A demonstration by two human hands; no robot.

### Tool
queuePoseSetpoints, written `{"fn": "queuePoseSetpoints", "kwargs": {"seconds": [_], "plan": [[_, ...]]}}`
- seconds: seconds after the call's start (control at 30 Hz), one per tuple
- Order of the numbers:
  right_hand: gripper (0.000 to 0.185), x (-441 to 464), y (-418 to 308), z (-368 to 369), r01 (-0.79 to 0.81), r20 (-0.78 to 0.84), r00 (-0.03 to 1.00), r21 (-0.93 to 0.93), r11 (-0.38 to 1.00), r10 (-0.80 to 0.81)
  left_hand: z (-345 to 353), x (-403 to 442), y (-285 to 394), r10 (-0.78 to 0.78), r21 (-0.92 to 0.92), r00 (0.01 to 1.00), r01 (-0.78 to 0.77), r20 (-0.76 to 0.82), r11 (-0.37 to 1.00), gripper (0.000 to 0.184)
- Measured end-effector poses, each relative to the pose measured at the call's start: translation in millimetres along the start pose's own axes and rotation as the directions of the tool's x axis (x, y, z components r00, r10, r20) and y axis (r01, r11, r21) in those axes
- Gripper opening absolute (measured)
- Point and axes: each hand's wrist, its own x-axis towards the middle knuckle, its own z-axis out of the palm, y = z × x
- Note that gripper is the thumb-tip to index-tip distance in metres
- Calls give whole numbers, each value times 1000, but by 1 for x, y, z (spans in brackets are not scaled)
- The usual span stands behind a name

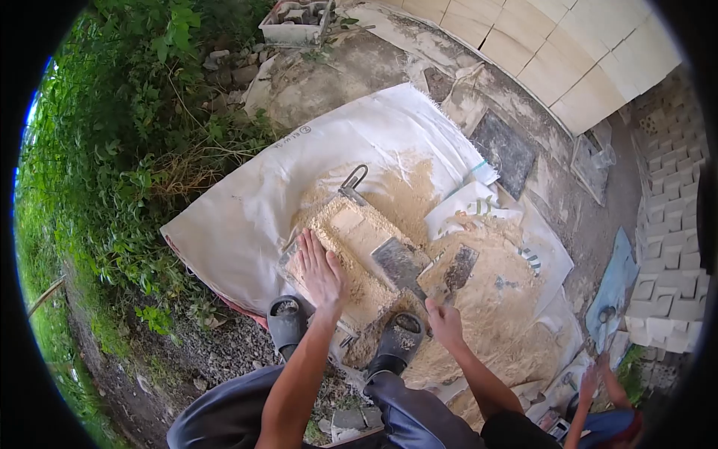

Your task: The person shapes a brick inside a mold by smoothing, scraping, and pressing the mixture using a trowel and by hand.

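Observation:
My left hand lies flat with its fingers stretched out on the pale, crumbly material that fills a rectangular mould. A metal loop handle sticks out at the mould's far end. My right hand is closed round the handle of a flat grey trowel, whose blade rests on the mould's right side. A second dusty, dark flat piece lies just right of the trowel on loose sandy material. White sacking is spread beneath the mould.
Two sandalled feet stand at the mould's near edge. A co-worker's hands show at the lower right. Beyond the sacking lie a dark slab and a white tray. Pale blocks are stacked at right, plants grow at left.

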Motion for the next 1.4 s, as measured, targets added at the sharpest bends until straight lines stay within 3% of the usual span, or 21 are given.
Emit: {"fn": "queuePoseSetpoints", "kwargs": {"seconds": [0.07,0.17,0.4,0.53,0.6,0.63,0.77,0.83,0.97,1.03,1.13,1.27,1.33,1.37,1.4], "plan": [[67,-7,-5,-9,-62,35,998,212,975,56,15,2,11,-8,-7,1000,8,-14,1000,56],[64,-9,-42,-27,-86,41,996,327,941,77,20,8,31,123,-98,992,-122,2,988,53],[59,-8,-103,-31,80,-29,997,343,936,-75,2,30,2,88,-49,984,-97,-156,994,49],[64,13,-62,8,208,-31,978,165,964,-206,2,17,-28,-32,150,997,42,-70,988,54],[69,20,-57,10,92,83,993,-104,990,-83,-2,14,-32,157,150,987,-162,44,975,55],[72,17,-61,6,91,51,995,-101,991,-86,-6,11,-33,174,-212,980,-191,-96,958,57],[71,15,-80,-14,118,6,993,-104,988,-118,-12,14,-25,182,-139,983,-181,-7,974,54],[70,12,-81,-18,134,-43,991,244,960,-127,-9,14,-22,174,-62,985,-175,-9,983,52],[69,14,-66,-6,140,-55,990,305,942,-129,-10,12,-18,185,82,982,-187,31,979,49],[68,30,-48,-2,139,42,990,-146,979,-134,-11,16,-16,220,100,975,-221,18,970,49],[68,23,-69,-22,110,33,994,-275,955,-104,-15,11,-17,216,101,975,-220,49,970,50],[70,15,-75,-37,196,48,980,-116,974,-191,-11,15,-16,219,115,975,-221,28,968,49],[72,7,-81,-40,343,24,939,-45,938,-343,-10,16,-13,213,100,977,-211,-7,972,49],[72,14,-69,-37,337,22,941,-47,940,-337,-10,16,-12,190,100,982,-189,-4,977,48],[72,26,-49,-29,285,108,957,-161,945,-270,-9,13,-13,191,99,982,-191,2,977,48]]}}
